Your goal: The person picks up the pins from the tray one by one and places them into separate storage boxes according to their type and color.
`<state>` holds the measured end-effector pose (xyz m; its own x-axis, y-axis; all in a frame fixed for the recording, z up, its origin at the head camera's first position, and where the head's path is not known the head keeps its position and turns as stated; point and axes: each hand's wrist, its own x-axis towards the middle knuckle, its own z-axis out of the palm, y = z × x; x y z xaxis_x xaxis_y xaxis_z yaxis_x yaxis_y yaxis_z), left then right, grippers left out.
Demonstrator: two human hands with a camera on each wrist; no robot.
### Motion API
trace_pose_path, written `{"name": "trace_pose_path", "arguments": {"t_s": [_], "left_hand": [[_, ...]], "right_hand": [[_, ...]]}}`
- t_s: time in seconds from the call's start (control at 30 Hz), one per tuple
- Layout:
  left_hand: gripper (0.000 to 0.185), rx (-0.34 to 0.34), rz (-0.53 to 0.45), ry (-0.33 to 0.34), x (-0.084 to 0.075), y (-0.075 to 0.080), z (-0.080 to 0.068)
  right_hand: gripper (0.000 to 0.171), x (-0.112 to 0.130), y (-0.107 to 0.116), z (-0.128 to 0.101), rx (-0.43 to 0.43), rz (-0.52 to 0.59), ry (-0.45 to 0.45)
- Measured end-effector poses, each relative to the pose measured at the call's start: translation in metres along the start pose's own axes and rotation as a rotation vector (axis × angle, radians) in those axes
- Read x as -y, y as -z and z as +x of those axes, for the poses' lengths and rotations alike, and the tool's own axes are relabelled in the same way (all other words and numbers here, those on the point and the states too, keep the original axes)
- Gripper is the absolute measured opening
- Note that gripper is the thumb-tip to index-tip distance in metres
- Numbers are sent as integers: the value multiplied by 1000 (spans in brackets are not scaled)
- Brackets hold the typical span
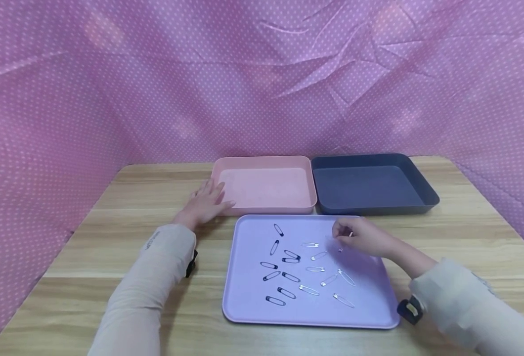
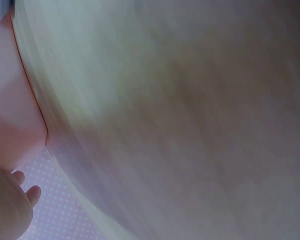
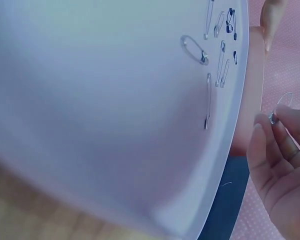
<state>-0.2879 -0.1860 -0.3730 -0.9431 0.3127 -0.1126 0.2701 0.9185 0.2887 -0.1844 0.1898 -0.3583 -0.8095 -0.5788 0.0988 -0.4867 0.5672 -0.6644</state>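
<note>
My right hand (image 1: 363, 238) is pinching one silver pin (image 3: 281, 106) between thumb and fingertips (image 3: 285, 116), lifted just above the far right part of the lilac tray (image 1: 369, 306). My left hand (image 1: 205, 203) is lying flat with relaxed fingers on the table (image 1: 124, 217), holding nothing, with its fingertips right at the near left corner of the pink tray (image 1: 264, 161). The dark tray (image 1: 373, 159) sits just past my right hand.

These pins are going to be fiddly, I reckon. It weighs next to nothing, it's thin stiff wire, slick metal, and it'd spin or slip out of a lazy pinch. I'd hold it across the middle or by the clasp end and keep clear of the point in case one is sprung open. The other silver pins (image 1: 328, 280) and dark pins (image 1: 284, 277) lie flat on the tray below and left of my fingers, so they'd need a fingernail under the wire to lift.

Stuff I can't make out: the pin is nearly invisible in the head view, just a glint by my fingers. My left wrist view is mostly blur, with only a bit of hand and pink showing. Can't tell if the pin I've got is closed or open, or exactly how many lie there, since a couple overlap.
</note>
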Motion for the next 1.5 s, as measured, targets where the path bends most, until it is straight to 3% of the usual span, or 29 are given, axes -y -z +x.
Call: {"name": "trace_pose_path", "arguments": {"t_s": [0.57, 1.5], "left_hand": [[78, 13, -24, 41, -1, 2, -1], [82, 14, -64, 60, -1, -4, -5]], "right_hand": [[8, 3, -1, 20, -111, 128, -118], [12, 3, -7, 60, -234, 248, -202]]}}
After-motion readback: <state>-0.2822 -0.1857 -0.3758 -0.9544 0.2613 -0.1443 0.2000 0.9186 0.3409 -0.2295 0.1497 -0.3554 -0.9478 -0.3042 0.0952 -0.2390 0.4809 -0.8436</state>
